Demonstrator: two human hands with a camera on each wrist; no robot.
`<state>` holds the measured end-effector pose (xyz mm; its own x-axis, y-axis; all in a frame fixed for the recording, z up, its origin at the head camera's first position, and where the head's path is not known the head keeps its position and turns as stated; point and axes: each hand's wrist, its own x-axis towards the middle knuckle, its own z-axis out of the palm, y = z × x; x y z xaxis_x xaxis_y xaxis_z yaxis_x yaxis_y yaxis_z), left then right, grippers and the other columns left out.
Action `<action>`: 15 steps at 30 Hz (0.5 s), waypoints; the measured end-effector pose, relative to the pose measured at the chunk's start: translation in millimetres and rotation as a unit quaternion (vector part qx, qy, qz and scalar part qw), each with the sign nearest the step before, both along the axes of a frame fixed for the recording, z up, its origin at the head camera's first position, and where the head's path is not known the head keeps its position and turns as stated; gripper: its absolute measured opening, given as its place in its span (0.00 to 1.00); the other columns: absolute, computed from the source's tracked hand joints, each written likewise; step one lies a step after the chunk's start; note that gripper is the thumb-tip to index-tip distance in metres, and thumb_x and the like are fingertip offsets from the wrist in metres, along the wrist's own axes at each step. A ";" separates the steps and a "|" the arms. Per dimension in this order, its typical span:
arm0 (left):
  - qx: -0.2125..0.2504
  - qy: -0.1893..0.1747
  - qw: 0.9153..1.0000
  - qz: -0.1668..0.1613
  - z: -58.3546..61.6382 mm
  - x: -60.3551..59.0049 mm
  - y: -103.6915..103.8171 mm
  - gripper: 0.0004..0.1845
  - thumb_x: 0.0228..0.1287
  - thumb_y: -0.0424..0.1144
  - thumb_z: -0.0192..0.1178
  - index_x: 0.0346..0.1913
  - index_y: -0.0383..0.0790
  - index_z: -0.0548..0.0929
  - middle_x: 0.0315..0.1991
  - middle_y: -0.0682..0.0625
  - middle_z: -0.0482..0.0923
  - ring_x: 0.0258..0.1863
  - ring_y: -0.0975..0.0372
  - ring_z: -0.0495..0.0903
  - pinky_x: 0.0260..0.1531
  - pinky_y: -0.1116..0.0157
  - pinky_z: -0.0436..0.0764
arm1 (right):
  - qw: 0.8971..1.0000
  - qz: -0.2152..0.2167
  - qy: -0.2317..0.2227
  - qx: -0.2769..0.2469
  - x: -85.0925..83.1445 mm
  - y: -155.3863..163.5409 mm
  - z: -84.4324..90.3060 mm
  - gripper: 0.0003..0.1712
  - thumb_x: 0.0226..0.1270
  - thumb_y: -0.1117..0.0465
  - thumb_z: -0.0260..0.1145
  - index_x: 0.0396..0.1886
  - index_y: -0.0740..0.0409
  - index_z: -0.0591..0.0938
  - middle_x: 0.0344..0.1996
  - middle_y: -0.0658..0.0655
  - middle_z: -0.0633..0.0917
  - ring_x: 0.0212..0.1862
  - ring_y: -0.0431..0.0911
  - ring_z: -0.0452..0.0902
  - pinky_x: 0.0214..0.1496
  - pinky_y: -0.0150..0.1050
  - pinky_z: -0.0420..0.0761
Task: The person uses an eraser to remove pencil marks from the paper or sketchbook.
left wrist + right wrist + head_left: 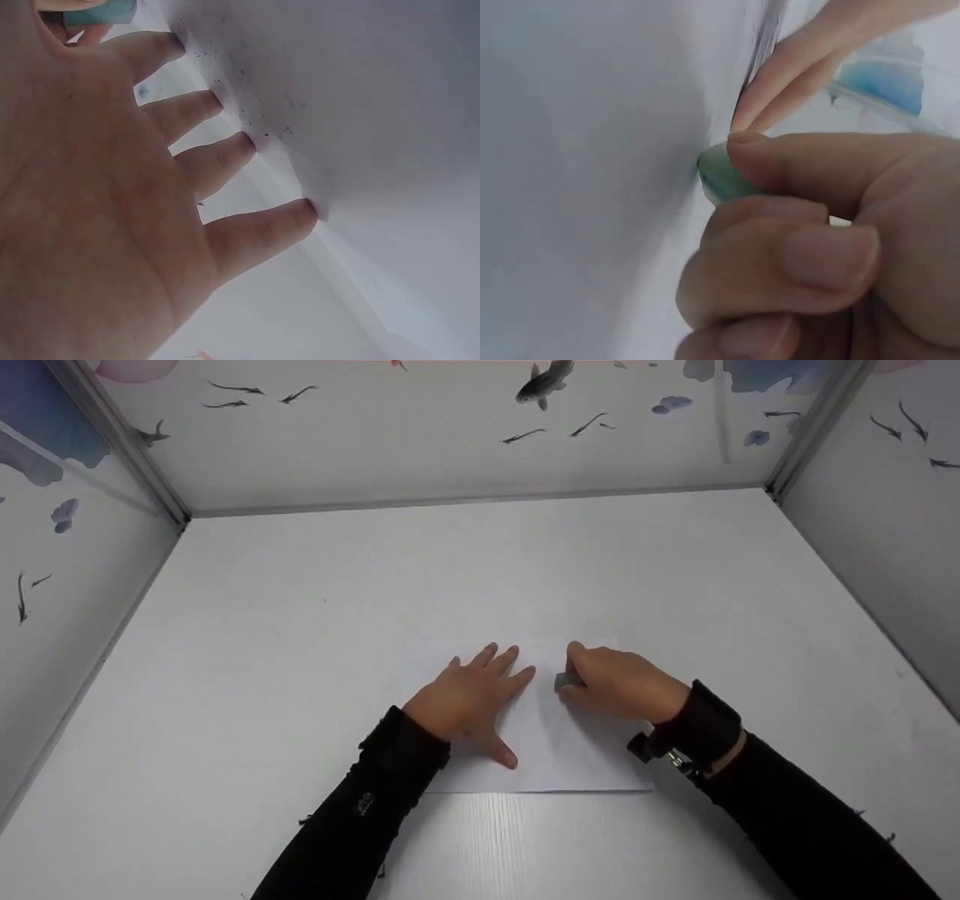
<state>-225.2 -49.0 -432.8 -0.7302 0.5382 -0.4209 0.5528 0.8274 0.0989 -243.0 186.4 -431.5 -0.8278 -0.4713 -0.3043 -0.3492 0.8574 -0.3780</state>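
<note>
A white sheet of paper (555, 772) lies on the white table. My left hand (472, 697) rests on it with fingers spread, and the fingertips (311, 210) press down on the sheet. To its right, my right hand (626, 682) pinches a small green eraser (724, 174) between thumb and curled fingers. One worn, rounded corner of the eraser meets the paper; most of its body is hidden inside the hand. Dark crumbs (266, 135) are scattered on the paper just beyond the left fingertips.
White panels (420, 457) printed with fish and purple blots stand along the back and both sides of the table (300, 562). Metal posts (814, 431) join them at the back corners. A black band (705, 724) with a small device sits on the right wrist.
</note>
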 end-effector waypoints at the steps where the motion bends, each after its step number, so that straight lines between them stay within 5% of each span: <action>1: -0.001 0.000 1.000 0.000 0.2 0.1 0.0 0.68 0.52 0.70 0.77 0.88 0.57 0.48 0.89 0.48 0.38 0.87 0.48 0.38 0.79 0.37 0.56 | 1.000 0.005 -0.003 -0.001 0.5 -0.5 -0.1 0.11 0.80 0.56 0.65 0.48 0.60 0.77 0.37 0.54 0.85 0.36 0.47 0.78 0.41 0.44 0.80; 15: 0.011 0.002 1.000 0.006 2.7 1.3 1.7 0.67 0.51 0.69 0.79 0.88 0.56 0.50 0.89 0.47 0.40 0.87 0.48 0.39 0.79 0.37 0.56 | 0.998 -0.002 0.064 -0.003 13.3 -18.6 -5.5 0.11 0.83 0.57 0.62 0.46 0.61 0.74 0.29 0.54 0.81 0.31 0.47 0.76 0.37 0.45 0.80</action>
